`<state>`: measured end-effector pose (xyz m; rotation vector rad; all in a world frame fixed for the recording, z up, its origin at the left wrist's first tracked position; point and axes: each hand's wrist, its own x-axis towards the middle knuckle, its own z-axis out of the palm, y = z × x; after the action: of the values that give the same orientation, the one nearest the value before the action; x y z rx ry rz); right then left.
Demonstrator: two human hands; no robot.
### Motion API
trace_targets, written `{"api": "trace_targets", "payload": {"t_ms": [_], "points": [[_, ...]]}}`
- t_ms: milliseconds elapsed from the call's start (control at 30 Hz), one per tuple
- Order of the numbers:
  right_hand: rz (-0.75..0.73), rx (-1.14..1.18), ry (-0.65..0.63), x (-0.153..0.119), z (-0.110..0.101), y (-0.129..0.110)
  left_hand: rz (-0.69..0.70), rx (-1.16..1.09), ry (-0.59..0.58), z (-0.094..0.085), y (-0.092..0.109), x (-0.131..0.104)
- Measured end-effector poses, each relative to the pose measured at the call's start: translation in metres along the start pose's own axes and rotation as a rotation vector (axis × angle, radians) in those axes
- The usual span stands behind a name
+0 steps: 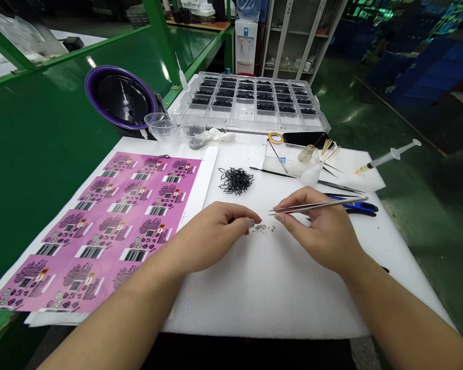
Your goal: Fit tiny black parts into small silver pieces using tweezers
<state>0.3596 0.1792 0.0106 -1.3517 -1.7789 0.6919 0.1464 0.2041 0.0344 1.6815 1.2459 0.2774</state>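
Note:
My right hand [320, 228] grips a pair of metal tweezers [320, 205], whose tips point left over the white work surface. Just below those tips lies a scatter of tiny metallic parts [263, 227]. Beside them on the left is my left hand [219, 234], its thumb and index finger brought close together; whatever sits at the fingertips is too small to name. Behind my hands rests a pile of short, bent black pieces [236, 181].
Pink printed label sheets [139, 192] cover the left side. A compartment tray [250, 121] of black pieces stands at the back, near clear cups [161, 126] and a purple-rimmed bowl [119, 97]. To the right are a syringe [389, 156], blue-handled pliers [357, 205] and a squeeze bottle [311, 175].

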Motion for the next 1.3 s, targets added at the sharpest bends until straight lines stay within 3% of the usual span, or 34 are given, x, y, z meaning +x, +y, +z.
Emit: {"api": "trace_targets", "payload": {"t_ms": [233, 400, 733, 1067, 1300], "points": [[0.109, -0.040, -0.189, 0.005, 0.003, 0.009, -0.060, 0.073, -0.048, -0.006, 0.015, -0.004], [0.105, -0.045, -0.236, 0.004, 0.002, 0.009, -0.026, 0.079, -0.009, -0.003, 0.009, -0.005], [0.110, -0.071, -0.265, 0.005, 0.001, 0.006, -0.093, 0.103, -0.055, -0.007, 0.020, -0.007], [0.120, -0.097, -0.259, 0.006, 0.001, 0.006, -0.073, 0.136, -0.079, -0.005, 0.016, -0.004], [0.121, -0.072, -0.246, 0.005, 0.002, 0.007, -0.071, 0.157, -0.031, -0.006, 0.019, -0.005]]}}
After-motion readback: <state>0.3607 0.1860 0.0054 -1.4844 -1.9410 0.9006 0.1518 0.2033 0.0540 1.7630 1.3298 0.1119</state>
